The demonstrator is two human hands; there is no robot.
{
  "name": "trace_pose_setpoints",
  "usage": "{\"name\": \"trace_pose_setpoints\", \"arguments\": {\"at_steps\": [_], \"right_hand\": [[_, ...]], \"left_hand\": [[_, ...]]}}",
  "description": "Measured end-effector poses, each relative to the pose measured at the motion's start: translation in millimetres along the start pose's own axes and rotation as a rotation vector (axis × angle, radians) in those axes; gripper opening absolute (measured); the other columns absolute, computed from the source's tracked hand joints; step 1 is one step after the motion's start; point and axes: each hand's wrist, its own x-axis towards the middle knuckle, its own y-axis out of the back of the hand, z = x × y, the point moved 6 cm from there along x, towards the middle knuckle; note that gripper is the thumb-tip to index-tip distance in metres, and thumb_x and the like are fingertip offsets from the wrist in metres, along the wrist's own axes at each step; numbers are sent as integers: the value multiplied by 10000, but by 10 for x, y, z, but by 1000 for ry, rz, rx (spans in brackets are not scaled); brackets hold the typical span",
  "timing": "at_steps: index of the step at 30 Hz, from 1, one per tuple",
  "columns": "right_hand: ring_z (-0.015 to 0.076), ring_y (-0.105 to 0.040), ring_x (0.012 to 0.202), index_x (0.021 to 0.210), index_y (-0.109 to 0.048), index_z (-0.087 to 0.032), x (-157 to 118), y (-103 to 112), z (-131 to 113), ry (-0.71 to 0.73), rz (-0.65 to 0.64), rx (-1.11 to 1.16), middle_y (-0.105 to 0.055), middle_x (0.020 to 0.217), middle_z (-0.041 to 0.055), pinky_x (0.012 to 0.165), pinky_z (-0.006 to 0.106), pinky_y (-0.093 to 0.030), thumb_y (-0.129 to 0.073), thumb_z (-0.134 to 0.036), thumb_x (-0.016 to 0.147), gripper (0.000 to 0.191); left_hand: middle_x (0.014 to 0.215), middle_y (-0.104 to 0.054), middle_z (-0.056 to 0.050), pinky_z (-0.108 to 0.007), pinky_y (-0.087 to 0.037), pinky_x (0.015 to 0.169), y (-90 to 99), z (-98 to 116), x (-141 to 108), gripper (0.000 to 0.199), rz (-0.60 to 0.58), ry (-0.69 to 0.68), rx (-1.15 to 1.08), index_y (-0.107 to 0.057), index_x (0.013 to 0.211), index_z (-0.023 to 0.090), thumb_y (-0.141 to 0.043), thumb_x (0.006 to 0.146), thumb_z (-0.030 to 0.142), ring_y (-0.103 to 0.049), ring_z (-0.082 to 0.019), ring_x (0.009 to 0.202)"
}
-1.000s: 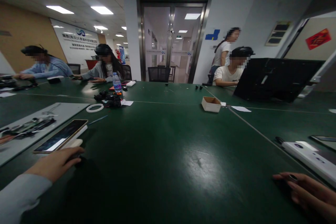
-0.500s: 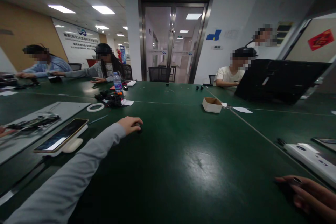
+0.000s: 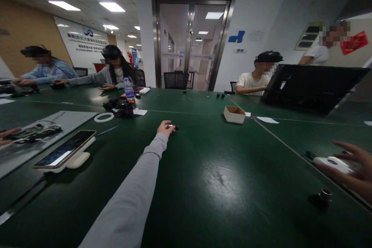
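Near the middle of the table, my left hand (image 3: 164, 128), in a grey sleeve, pinches a small black-and-silver cylinder (image 3: 175, 127). At the right edge my right hand (image 3: 353, 166) is slightly blurred, its fingers apart over a white device (image 3: 334, 164) with a round dark spot. I see nothing held in it. Below that hand, a short black piece with a silver ring-shaped top (image 3: 325, 193) stands on the green table (image 3: 203, 155), apart from my fingers.
A small open box (image 3: 235, 116) sits ahead. To the left are a phone (image 3: 68, 149) on a white stand, a tape roll (image 3: 104, 117), a bottle (image 3: 128, 89) and a circuit board (image 3: 37, 131) beside another person's hand (image 3: 8, 136). A large black panel (image 3: 310, 89) and several people are beyond.
My left hand has moved right and a little away, carrying the small cylinder. My right hand has let go of the silver-topped piece and moved up over the white device.
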Motion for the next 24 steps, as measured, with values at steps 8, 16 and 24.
{"name": "trace_pose_setpoints", "arguments": {"at_steps": [8,16,24], "right_hand": [[100,-559,500,1178,-442,-272,508,-1445,-2599,279,-618,405,-595,975,71,467,255,-448,-552,-529,687,565],[103,-510,427,924,-576,-104,481,-3301,-2727,-317,-653,699,-597,609,57,428,228,-417,-380,-544,786,502],[56,-347,291,879,-563,-174,332,-3494,-2643,-372,-469,1231,-423,384,-87,310,188,-322,-546,-461,696,341]], "left_hand": [[583,-601,-9,-206,-452,521,-499,80,-155,184,2,-11,-193,-531,742,134,-656,607,146,-593,-106,537],[599,-604,-7,-240,-482,571,-470,-13,-102,189,21,-29,-235,-566,764,135,-657,605,183,-568,-95,517],[671,-612,-17,-205,-492,547,-496,91,-178,65,-50,15,-192,-574,729,129,-573,692,182,-560,-69,533]]}}
